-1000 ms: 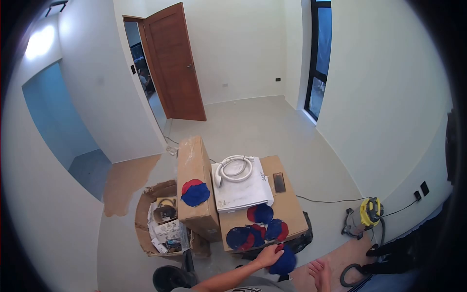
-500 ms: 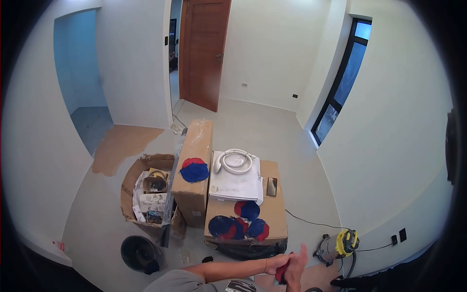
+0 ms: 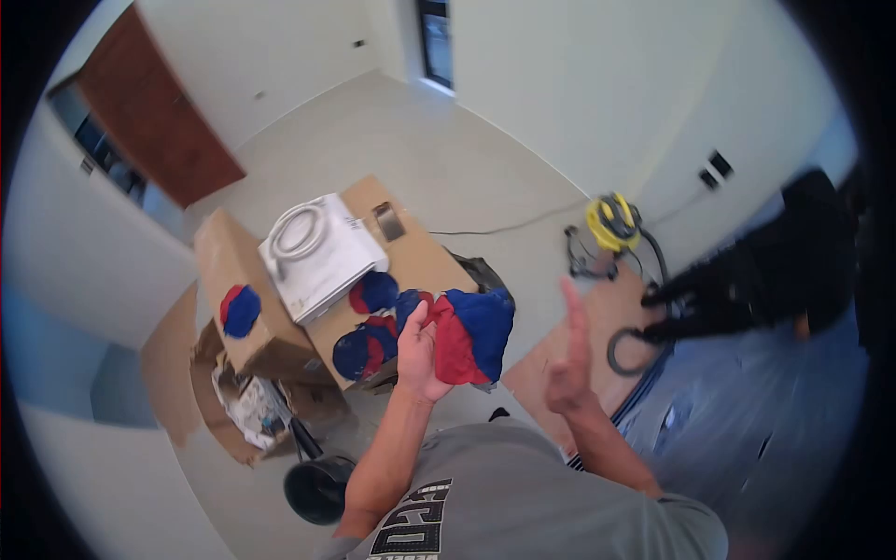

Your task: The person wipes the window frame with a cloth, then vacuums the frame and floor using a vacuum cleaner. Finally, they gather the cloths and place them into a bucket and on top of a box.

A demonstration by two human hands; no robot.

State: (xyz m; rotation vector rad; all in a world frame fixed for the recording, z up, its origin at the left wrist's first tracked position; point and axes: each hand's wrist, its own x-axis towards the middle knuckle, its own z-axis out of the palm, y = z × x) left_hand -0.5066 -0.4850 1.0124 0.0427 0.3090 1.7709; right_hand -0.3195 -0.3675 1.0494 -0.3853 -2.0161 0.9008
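My left hand (image 3: 422, 357) grips a red-and-blue round cloth rag (image 3: 481, 334) by its left side, held up above the floor. My right hand (image 3: 569, 373) is apart from it on the right, seen nearly edge-on with fingers stretched out and nothing in it. Beyond the left hand, similar red-and-blue rags (image 3: 353, 355) lie on a cardboard box (image 3: 443, 261). Another rag (image 3: 241, 312) rests on the taller carton (image 3: 219, 247) to the left.
A white carton (image 3: 327, 271) bears a coiled white hose (image 3: 299, 231), with a phone (image 3: 387, 220) beside it. At left stand a filled open box (image 3: 210, 373) and a dark bucket (image 3: 317, 487). A yellow vacuum cleaner (image 3: 611, 224) and its hose (image 3: 627, 352) are at right.
My view has swung right and down. My hands, close together before with red cloth between them, are now apart; the left holds the rag up, and the right has moved away from it.
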